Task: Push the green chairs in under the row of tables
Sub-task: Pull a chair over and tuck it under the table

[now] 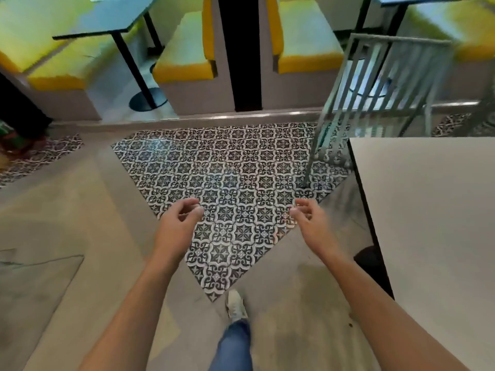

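Floor [67, 210]: plain beige surface with an inset of black-and-white patterned tile [235, 178].
On floor: green slatted chair [380, 84], legs on the tile; round black table base [147, 99]; one white shoe [235, 305].
Table [428, 210]: pale top, right side, dark edge.

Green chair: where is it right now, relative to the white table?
In the head view the green chair stands upper right, at the far end of the white table, its slatted back showing; both hands are well short of it.

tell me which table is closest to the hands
The pale grey table at the right, beside the right hand. The two dark pedestal tables stand far off between the yellow booth seats.
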{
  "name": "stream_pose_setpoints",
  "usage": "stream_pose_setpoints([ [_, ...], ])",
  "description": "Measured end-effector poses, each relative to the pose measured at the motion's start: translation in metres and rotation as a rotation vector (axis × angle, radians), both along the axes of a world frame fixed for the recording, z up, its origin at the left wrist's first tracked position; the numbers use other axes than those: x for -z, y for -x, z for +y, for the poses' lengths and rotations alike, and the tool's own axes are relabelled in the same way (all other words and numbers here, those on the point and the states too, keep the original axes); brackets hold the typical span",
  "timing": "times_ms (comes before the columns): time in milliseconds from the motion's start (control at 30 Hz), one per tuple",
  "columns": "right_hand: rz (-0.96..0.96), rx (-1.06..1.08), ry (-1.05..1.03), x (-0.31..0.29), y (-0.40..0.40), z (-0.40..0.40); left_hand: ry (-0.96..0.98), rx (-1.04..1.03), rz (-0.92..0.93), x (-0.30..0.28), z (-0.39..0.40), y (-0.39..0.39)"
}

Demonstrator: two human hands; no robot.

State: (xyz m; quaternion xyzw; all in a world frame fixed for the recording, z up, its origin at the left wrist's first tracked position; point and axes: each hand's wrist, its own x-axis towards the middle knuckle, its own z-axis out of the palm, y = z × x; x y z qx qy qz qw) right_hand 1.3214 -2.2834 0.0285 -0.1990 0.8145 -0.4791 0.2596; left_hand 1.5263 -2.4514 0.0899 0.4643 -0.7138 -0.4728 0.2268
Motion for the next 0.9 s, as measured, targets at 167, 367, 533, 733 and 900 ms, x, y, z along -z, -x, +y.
stream_pose_setpoints([
  [167, -0.028, 0.13, -0.05, 0.008, 0.087, -0.091, -0.197, -0.003, 0.124, 0.028, -0.123, 0.102],
  [367, -0.045, 0.305, -0.064, -0.023, 0.195, -0.176, -0.302, 0.028, 0.131, 0.006, -0.238, 0.213],
  [533, -0.073, 0.405, 0.069, -0.031, 0.292, -0.262, -0.134, 0.212, 0.012, -0.006, -0.342, 0.315],
  [733, -0.076, 0.378, 0.095, -0.032, 0.445, -0.36, 0.259, 0.418, -0.225, -0.021, -0.466, 0.469],
  [900, -0.286, 0.465, 0.159, -0.037, 0.548, -0.426, 0.284, 0.495, -0.211, -0.036, -0.546, 0.589],
])
